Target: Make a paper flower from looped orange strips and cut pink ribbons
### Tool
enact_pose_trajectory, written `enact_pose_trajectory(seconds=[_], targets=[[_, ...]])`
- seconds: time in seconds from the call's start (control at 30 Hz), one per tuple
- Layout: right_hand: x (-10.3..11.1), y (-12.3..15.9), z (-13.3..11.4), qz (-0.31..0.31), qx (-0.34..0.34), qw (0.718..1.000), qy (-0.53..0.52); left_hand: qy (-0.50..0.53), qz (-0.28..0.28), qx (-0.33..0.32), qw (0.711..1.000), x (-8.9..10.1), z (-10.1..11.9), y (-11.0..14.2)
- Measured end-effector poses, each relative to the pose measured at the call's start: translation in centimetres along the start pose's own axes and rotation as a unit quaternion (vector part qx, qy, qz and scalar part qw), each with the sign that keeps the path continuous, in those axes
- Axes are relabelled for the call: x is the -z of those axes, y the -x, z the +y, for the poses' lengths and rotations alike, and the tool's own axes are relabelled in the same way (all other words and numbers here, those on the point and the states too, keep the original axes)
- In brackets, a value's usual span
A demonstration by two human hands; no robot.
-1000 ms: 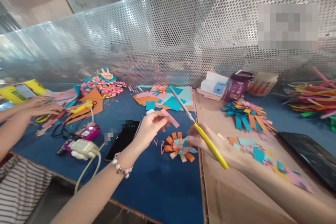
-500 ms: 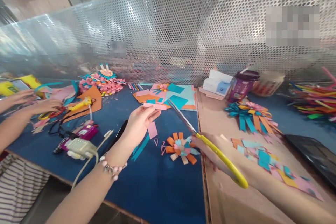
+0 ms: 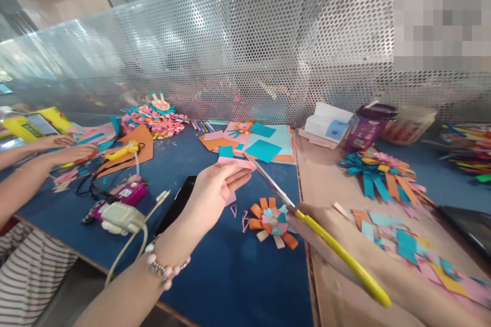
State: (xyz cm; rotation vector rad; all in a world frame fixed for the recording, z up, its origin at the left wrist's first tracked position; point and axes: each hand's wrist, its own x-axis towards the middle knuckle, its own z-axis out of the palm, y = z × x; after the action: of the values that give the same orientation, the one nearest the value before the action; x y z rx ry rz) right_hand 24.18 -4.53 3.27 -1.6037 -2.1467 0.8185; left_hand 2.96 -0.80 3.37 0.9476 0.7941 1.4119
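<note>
My left hand (image 3: 215, 189) pinches a narrow pink paper strip (image 3: 235, 163), its fingers stretched beneath the paper. Yellow-handled scissors (image 3: 326, 235) are gripped in my right hand (image 3: 326, 232); their blade tips reach the right end of the strip. Whether the blades touch the paper I cannot tell. Below, on the blue table, lies a flower of orange, cream and blue paper loops (image 3: 271, 222), close to my right fingers. Small pink paper scraps (image 3: 244, 220) lie beside it. Behind my left hand are teal paper squares (image 3: 264, 150) on a stack of coloured sheets.
A dark phone (image 3: 174, 207) lies left of my left forearm, near a white plug adapter (image 3: 120, 216) with its cable. At far left another person's hands (image 3: 72, 153) handle paper strips. A purple cup (image 3: 370, 125) and paper pieces (image 3: 406, 245) are on the right, before a perforated metal screen (image 3: 245, 51).
The scissors' blades have closed together and come to the strip's right end. My left fingers have straightened out under the paper. The view has shifted slightly.
</note>
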Motion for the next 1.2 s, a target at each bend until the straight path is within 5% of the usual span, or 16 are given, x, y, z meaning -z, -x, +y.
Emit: enact_pose_trajectory(seconds=[1.2], targets=[[0.45,-0.08,-0.33,-0.054,-0.019,0.997,-0.053,0.004,0.011,-0.004,1.0,-0.39,-0.14,0.71]])
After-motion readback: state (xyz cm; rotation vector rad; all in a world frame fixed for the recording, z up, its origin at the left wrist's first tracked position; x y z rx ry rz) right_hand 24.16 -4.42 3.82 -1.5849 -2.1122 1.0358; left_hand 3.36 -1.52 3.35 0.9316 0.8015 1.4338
